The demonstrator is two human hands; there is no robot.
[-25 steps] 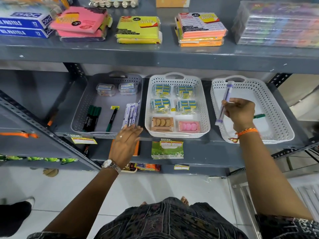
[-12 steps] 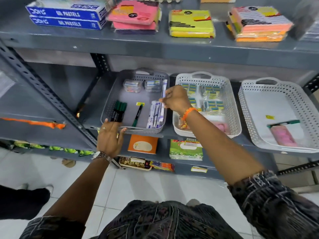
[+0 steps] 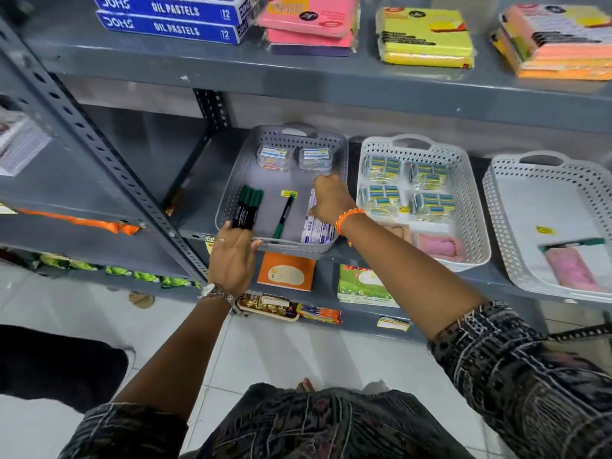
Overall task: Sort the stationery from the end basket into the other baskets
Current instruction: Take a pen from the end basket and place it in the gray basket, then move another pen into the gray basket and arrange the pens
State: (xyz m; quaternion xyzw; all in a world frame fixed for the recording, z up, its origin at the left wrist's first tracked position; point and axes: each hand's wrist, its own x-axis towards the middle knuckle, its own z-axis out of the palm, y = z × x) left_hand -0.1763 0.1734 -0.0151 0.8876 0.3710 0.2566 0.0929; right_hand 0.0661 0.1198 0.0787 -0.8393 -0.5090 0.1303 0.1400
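Note:
My right hand (image 3: 329, 198) reaches into the grey basket (image 3: 231, 180) with its fingers closed on a white pen at the top of the white pen pile (image 3: 318, 231). My left hand (image 3: 231, 256) grips that basket's front rim. Inside it also lie green markers (image 3: 248, 207), a single marker (image 3: 284, 215) and two small clear boxes (image 3: 275, 157). The white middle basket (image 3: 472, 200) holds blue-and-yellow packets (image 3: 384, 167) and a pink pack (image 3: 437, 248). The end basket (image 3: 496, 207) at the right holds a pink eraser pack (image 3: 569, 268), a green marker (image 3: 573, 244) and a yellow sticker (image 3: 544, 230).
The upper shelf (image 3: 298, 81) overhangs the baskets and carries oil pastel boxes (image 3: 172, 18) and sticky note packs (image 3: 425, 38). A perforated steel upright (image 3: 99, 150) slants at the left. Notebooks (image 3: 286, 271) lie on the shelf below. White floor tiles are underfoot.
My right hand carried the white pen from the end basket across to the grey basket and lowered it onto the pen pile. My left hand shifted left along the grey basket's front rim.

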